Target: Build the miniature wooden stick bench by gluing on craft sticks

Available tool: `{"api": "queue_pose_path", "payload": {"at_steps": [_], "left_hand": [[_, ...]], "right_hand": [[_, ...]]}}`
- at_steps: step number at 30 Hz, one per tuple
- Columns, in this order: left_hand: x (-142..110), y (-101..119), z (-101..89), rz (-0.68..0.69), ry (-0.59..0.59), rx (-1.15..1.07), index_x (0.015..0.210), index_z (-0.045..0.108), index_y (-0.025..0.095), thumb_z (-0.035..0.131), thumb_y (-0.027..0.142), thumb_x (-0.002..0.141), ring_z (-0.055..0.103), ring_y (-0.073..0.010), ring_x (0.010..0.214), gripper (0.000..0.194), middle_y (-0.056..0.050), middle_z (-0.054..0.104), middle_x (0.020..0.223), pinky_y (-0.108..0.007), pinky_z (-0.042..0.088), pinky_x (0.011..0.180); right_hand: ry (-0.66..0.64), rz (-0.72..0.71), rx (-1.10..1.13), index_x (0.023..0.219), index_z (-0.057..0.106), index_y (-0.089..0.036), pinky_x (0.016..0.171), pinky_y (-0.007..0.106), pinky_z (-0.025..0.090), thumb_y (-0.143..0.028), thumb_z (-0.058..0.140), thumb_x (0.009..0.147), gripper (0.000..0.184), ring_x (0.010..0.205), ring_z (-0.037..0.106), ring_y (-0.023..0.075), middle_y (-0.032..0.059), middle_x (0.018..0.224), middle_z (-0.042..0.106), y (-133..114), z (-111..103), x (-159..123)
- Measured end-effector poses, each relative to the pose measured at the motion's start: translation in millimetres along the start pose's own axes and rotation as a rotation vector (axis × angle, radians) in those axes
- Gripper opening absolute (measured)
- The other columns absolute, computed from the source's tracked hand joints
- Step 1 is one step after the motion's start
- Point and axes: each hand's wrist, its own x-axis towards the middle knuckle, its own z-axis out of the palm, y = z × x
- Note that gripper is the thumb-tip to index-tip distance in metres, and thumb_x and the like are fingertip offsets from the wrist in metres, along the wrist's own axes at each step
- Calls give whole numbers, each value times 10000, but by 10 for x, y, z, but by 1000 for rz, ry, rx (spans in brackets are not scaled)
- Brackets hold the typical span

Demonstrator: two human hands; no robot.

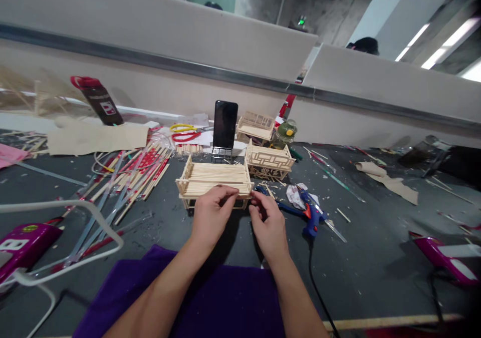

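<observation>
A small model bench built of thin wooden sticks stands on the dark table in front of me. My left hand is closed at its front edge, thumb and forefinger pinched at the front rail near the right end. At the bench's right front corner, my right hand has its fingers curled and its fingertips close together; whatever is between them is too small to make out. Just right of this hand lies a blue glue gun, with a crumpled white paper beside it.
Behind stand a phone on a stand, two more stick models and a green-lidded jar. Bundled sticks, scissors and a dark bottle are on the left. A black cord trails toward me. Magenta tools lie at both sides.
</observation>
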Motion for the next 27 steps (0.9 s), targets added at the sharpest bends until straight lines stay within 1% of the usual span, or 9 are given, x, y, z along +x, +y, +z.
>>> {"api": "queue_pose_path", "payload": {"at_steps": [5,9,14,18,23,27], "left_hand": [[-3,18,-5,-9,0,-3,870,744,182,628,155,836,691,-155,796,124,-32,753,872,-254,524,734],[8,26,-8,-32,-4,-5,886,739,186,637,209,841,680,-150,746,114,-31,751,883,-248,521,688],[19,22,-20,-61,-14,-25,890,736,187,642,232,830,687,-166,785,121,-37,751,907,-262,524,722],[15,4,-37,-85,-23,3,888,730,192,631,245,837,676,-163,762,123,-37,749,928,-274,520,731],[25,-15,-66,-66,-38,38,904,727,193,635,254,837,652,-155,737,130,-38,736,936,-275,505,715],[46,-23,-111,-49,-54,86,898,740,201,657,296,825,623,-146,669,146,-38,732,929,-278,485,650]], "right_hand": [[1,1,5,1166,661,-173,663,276,516,-184,502,880,327,816,626,180,86,970,637,7,-4,5],[-1,2,13,1170,660,-168,666,279,517,-183,501,880,331,833,628,185,91,976,634,11,-2,5],[1,7,17,1163,663,-161,655,273,512,-179,499,877,330,799,619,177,87,959,626,6,11,7],[8,8,22,1153,662,-171,664,277,513,-178,500,878,320,785,613,174,79,949,623,7,18,8],[20,5,35,1135,667,-190,642,271,508,-174,510,873,306,763,608,167,67,940,625,16,19,11],[24,11,37,1146,663,-185,659,268,509,-155,505,870,319,770,606,162,64,946,623,19,17,12]]}}
